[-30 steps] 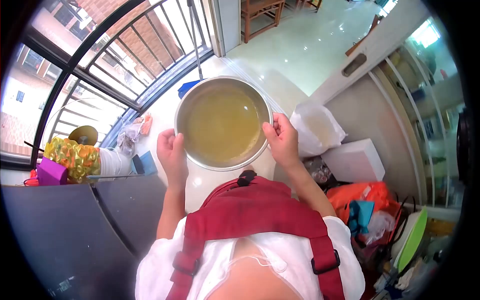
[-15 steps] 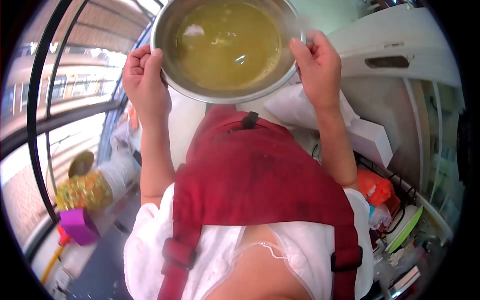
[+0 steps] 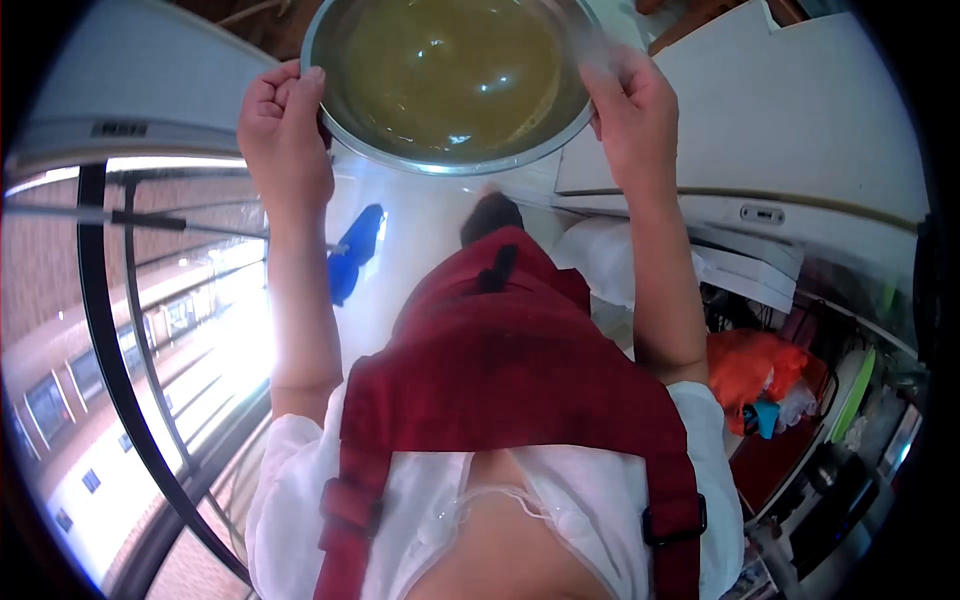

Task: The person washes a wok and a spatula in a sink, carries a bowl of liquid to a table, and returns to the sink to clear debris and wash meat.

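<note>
Bowl (image 3: 455,80) of yellow-brown liquid up in front of chest, full. Left hand (image 3: 285,125) and right hand (image 3: 632,115) each clench rim. Carrying step, looks like. Next move needs level, slow hands, no spills.

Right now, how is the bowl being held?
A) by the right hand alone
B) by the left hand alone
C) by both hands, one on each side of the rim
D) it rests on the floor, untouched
C: the left hand grips one side of the rim and the right hand grips the other, with the bowl of yellowish liquid held up between them.
</note>
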Demonstrator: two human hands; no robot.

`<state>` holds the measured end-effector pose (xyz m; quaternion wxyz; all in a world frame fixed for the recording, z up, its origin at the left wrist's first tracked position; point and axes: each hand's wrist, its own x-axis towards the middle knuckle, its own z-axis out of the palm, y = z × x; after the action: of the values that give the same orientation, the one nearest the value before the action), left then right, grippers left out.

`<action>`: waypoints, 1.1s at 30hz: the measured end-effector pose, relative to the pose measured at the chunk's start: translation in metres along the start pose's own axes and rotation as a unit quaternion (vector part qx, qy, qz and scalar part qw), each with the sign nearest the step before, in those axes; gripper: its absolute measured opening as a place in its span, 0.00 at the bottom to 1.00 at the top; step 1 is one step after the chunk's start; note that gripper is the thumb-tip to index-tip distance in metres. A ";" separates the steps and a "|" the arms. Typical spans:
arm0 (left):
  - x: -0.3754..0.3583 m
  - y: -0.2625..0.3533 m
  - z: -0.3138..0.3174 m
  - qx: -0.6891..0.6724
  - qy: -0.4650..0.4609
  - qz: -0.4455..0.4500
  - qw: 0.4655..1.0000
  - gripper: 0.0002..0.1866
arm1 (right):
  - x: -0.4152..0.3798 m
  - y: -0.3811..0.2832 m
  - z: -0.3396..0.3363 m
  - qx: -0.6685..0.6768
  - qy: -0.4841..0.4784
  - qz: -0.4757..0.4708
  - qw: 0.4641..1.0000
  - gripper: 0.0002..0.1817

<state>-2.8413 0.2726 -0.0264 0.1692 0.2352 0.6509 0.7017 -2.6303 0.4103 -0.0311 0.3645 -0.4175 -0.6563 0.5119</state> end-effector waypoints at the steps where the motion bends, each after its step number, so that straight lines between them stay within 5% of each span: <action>1: 0.018 0.001 0.016 0.001 -0.004 0.004 1.000 0.10 | 0.018 -0.002 -0.003 -0.007 0.009 -0.005 1.000 0.12; 16: 0.268 -0.025 0.260 -0.060 -0.189 -0.032 0.980 0.12 | 0.277 0.002 -0.061 0.054 0.188 0.035 0.980 0.10; 27: 0.458 -0.039 0.457 -0.067 -0.414 -0.063 0.906 0.12 | 0.460 0.007 -0.085 0.026 0.376 0.074 0.923 0.09; 33: 0.498 -0.050 0.590 -0.081 -0.494 -0.080 0.862 0.12 | 0.537 0.029 -0.142 0.019 0.454 0.089 0.886 0.09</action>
<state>-2.9347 1.0402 0.0033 0.5427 0.4833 0.4397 0.5278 -2.7034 0.9605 -0.0018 0.5839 -0.6537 -0.3691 0.3091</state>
